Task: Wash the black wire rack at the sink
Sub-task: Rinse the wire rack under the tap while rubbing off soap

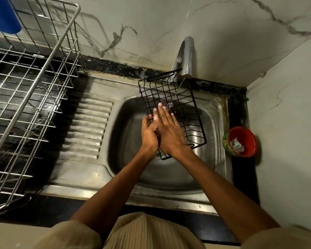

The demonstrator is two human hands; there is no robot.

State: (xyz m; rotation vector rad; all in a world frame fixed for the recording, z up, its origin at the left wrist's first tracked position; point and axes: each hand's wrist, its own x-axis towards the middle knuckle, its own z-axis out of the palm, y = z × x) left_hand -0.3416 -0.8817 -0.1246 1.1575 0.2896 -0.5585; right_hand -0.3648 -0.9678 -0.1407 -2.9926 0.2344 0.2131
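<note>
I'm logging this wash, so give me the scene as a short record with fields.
item: black wire rack, held tilted over the steel sink basin
water: chrome tap running onto the rack
left hand: grips the rack's left edge
right hand: fingers flat on the grid
right counter: red bowl
left: steel wire dish rack

Both arms reach forward, left hand (149,135) in a curled grip, right hand (170,133) flat with straight fingers.
</note>
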